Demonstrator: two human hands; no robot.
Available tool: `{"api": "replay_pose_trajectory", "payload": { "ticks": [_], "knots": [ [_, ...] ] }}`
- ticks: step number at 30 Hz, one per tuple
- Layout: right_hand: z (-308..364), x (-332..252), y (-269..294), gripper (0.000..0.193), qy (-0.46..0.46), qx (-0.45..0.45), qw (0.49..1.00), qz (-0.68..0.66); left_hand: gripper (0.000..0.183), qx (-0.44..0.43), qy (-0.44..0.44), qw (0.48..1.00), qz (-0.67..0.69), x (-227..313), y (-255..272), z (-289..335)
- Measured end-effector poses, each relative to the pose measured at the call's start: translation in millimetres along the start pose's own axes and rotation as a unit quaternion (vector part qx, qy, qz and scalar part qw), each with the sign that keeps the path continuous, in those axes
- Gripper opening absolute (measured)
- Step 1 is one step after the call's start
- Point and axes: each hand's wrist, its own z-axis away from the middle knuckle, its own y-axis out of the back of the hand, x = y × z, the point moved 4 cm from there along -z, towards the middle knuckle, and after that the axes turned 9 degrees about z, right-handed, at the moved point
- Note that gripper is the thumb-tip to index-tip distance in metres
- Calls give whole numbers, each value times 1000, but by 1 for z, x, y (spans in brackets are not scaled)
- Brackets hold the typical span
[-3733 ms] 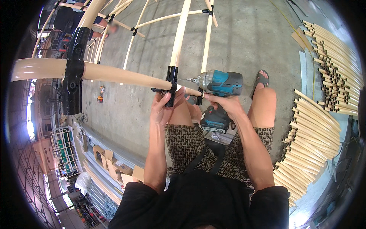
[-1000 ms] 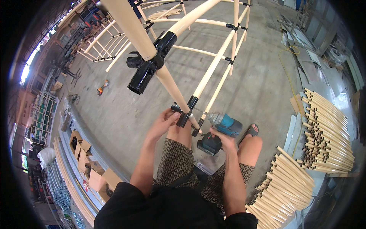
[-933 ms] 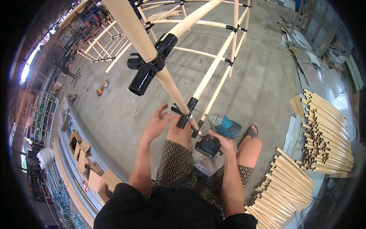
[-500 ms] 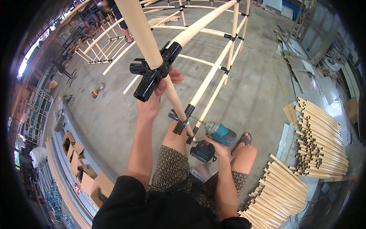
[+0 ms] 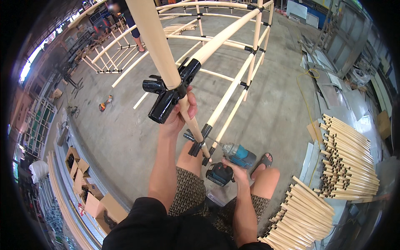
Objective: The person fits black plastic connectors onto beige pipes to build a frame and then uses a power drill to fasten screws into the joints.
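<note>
My left hand (image 5: pixel 180 116) is wrapped round the cream upright pipe (image 5: pixel 156 41), just under a black pipe joint (image 5: pixel 181 85) that links it to a cream crosswise pipe (image 5: pixel 227 33). In my right hand (image 5: pixel 238 171) is a teal and black cordless impact driver (image 5: pixel 239 156). Its bit end points left at a lower black joint (image 5: pixel 199 141) near the upright's foot; whether the tip touches it I cannot tell. The joints belong to a frame of cream pipes that stretches away from me.
To the right lie stacks of cream pipes with dark ends (image 5: pixel 350 162), beside sheet metal and a yellow cord (image 5: pixel 301 79). On the left are open cardboard boxes (image 5: pixel 98 206) and long metal profiles. An orange tool (image 5: pixel 105 104) lies on the floor. Another person (image 5: pixel 132 25) stands at the far left.
My left hand now wraps the pipe more closely below the upper joint, and that joint sits slightly lower in view. The impact driver stays by the lower joint.
</note>
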Motion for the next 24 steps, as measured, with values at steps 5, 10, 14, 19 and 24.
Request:
{"api": "replay_pose_trajectory", "payload": {
  "ticks": [5,10,14,19,24],
  "knots": [
    [5,-5,-1,26,8,-5,1000,2,75,-9,-34,999,-4,-2,-4,-3],
    [0,0,2,25,22,-8,1000,19,78,19,-75,994,-77,1,-15,-2],
    [-1,4,4,26,10,-6,999,43,78,34,-87,990,-108,1,-17,1],
    [1,4,1,28,24,5,1000,7,80,28,-64,994,-82,4,-19,2],
    [2,6,2,28,5,-4,1000,0,79,-5,-49,996,-78,9,-27,-2]
  ]
}}
